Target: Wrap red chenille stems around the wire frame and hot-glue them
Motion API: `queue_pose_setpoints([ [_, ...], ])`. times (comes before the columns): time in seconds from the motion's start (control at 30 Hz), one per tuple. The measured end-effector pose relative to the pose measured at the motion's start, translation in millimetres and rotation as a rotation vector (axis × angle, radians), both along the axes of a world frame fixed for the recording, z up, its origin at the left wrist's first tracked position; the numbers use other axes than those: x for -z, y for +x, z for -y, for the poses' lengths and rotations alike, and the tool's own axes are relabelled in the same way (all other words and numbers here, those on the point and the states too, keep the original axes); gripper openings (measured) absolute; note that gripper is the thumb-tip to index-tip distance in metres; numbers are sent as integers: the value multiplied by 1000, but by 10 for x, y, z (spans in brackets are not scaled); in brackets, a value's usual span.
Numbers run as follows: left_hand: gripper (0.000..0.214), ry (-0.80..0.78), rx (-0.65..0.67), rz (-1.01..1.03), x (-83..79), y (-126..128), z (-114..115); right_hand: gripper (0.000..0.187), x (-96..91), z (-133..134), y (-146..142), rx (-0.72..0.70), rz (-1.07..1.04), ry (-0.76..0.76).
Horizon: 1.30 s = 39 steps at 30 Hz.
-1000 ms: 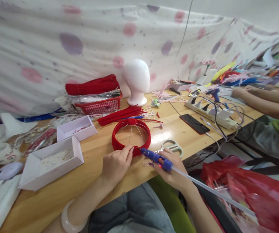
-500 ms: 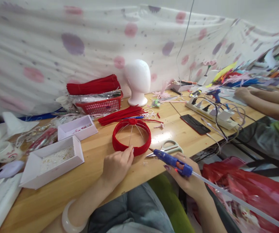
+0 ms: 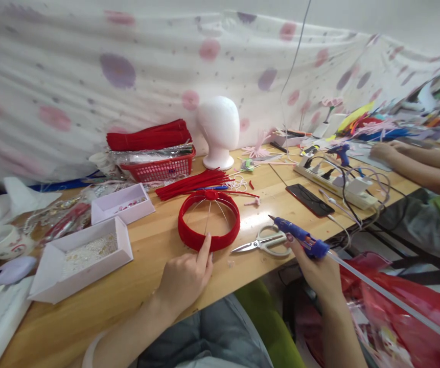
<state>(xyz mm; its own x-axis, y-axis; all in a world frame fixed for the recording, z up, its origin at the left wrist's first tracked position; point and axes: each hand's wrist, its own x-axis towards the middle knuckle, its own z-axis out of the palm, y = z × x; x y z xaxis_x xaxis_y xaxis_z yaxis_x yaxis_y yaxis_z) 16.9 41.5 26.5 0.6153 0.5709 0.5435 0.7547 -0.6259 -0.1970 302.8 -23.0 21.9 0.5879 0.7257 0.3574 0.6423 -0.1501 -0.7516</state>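
Note:
A red fuzzy hoop (image 3: 230, 236) with thin wire spokes meeting at a red knob lies on the wooden table. At its near edge my left hand (image 3: 185, 276) presses, the index finger laid over the band and the other fingers curled; the thumb is mostly hidden. My right hand (image 3: 317, 276) is wrapped round a blue hot glue gun (image 3: 296, 234), its nozzle pointing left and a long clear glue stick (image 3: 388, 291) trailing out behind. Scissors (image 3: 261, 241) with pale handles lie between the hoop and the glue gun.
Behind the hoop are red pipe cleaners (image 3: 197, 184), a red basket (image 3: 158, 168) and a white foam head (image 3: 218, 133). White boxes (image 3: 85, 281) of beads stand left. A phone (image 3: 309, 199) and a power strip (image 3: 334, 184) lie right, near another person's arms (image 3: 415, 163).
My right hand has moved the glue gun right, away from the hoop, uncovering more of the scissors. My left index finger has stretched out over the band.

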Motion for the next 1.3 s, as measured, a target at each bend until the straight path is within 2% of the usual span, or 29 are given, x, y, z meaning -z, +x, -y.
queue_pose_setpoints([
  [0.17, 50, -51, -12, -129, -18, 0, 45, 50, 8, -287, 244, 125, 47, -29],
  [0.33, 57, -73, -2, -144, 40, 12, 67, 53, 5, -674, 518, 93, 101, -138],
  [0.43, 60, -75, 8, -140, 88, 15, 68, 51, -23, -774, 606, 47, 94, -152],
  [0.5, 62, -87, 10, -143, 103, 15, 67, 53, -38, -693, 613, 69, 91, -201],
  [0.6, 63, -109, 19, -151, 95, 14, 58, 62, -37, -370, 471, 276, 153, -248],
  [0.67, 64, -127, 20, -161, 82, 14, 48, 57, -29, -140, 240, 335, 147, -143],
  [0.7, 64, -133, 19, -172, 77, 15, 42, 50, -25, -61, 89, 320, 71, -81],
  [0.73, 64, -135, 16, -189, 75, 17, 37, 44, -24, -19, -78, 240, -27, -18],
  [0.8, 64, -133, 10, -226, 77, 20, 29, 35, -30, -51, -415, -65, -145, 69],
  [0.87, 65, -131, 8, -246, 86, 21, 28, 41, -50, -199, -695, -280, -161, 82],
  [0.93, 66, -137, 7, -239, 95, 16, 30, 48, -76, -378, -871, -393, -134, 29],
  [1.03, 68, -153, 17, -217, 102, 0, 30, 31, -97, -556, -961, -462, -17, -67],
  [1.1, 69, -174, 34, -212, 103, -14, 24, 21, -83, -591, -963, -473, 28, -77],
  [1.3, 72, -221, 49, -216, 103, -36, 3, 21, 2, -551, -1025, -424, 3, -58],
])
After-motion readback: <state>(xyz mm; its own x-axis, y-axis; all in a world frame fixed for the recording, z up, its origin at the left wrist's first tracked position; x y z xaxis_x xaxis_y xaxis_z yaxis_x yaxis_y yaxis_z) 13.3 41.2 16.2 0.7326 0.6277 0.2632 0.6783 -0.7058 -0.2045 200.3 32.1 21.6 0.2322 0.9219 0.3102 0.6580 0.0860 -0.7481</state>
